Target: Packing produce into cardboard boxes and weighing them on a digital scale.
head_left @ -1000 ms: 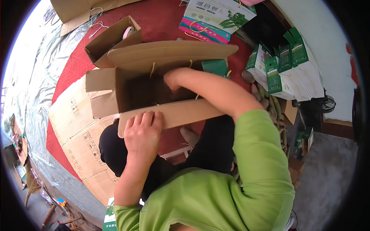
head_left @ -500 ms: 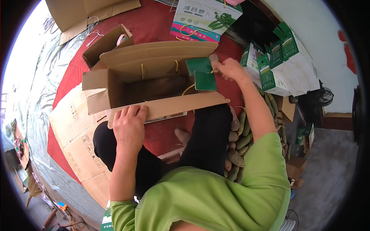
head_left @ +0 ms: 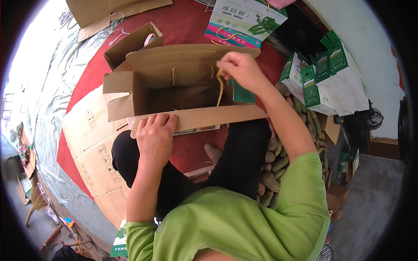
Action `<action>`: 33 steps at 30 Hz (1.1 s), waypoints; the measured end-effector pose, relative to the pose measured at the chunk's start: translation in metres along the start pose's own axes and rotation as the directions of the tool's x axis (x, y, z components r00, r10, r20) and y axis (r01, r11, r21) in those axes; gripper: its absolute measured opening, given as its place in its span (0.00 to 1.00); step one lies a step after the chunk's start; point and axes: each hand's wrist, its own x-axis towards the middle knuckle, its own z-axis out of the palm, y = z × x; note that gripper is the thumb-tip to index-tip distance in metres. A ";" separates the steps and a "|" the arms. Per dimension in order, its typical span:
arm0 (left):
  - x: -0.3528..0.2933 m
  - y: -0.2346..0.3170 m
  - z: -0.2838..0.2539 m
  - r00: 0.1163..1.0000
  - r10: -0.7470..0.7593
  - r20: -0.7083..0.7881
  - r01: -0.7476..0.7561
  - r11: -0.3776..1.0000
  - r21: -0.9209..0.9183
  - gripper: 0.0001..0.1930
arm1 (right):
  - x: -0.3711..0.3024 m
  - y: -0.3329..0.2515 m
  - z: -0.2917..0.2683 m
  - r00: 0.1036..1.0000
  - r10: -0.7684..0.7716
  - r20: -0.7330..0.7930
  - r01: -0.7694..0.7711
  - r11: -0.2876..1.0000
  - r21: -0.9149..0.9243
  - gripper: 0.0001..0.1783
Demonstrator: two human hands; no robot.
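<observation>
A long cardboard box (head_left: pixel 187 55) lies open-topped across my knees, its brown inside facing up. My left hand (head_left: pixel 155 135) is closed over the edge of the near flap (head_left: pixel 204 119), fingers curled on the cardboard. Above the box's right end, my right hand (head_left: pixel 244 71) pinches the upper end of a yellow cord (head_left: pixel 220 89), which hangs down to the near side of the box. Other lengths of yellow cord show along the far inner wall. Beneath my right hand, a green end flap (head_left: pixel 243 94) stands folded outward, partly hidden by the hand.
Green and brown, soil-covered radishes (head_left: pixel 274 174) are heaped right of my leg. Green-and-white cartons (head_left: pixel 335 82) stand at the right, near a black fan (head_left: pixel 372 117). Beyond the box are a printed carton (head_left: pixel 248 19) and a small box (head_left: pixel 117 56). Flattened cardboard (head_left: pixel 93 143) lies left.
My right hand has moved left from beyond the green end flaps to over the box, drawing the yellow cord upward. My left hand stays on the near flap. The whole view has shifted slightly.
</observation>
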 end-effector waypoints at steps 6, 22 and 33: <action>0.000 0.001 0.006 0.999 0.017 0.027 -0.017 1.000 -0.009 0.10 | -0.002 -0.018 0.023 0.969 -0.131 0.209 0.229 0.793 -0.564 0.11; 0.004 0.015 0.008 0.986 -0.090 0.141 0.080 0.994 0.072 0.15 | -0.230 0.183 -0.101 0.831 0.455 -0.319 -0.453 0.887 0.086 0.10; -0.007 0.005 0.009 0.991 -0.068 0.117 0.055 0.992 0.110 0.17 | -0.467 0.354 0.087 0.760 0.565 -0.321 -0.643 0.583 -0.498 0.08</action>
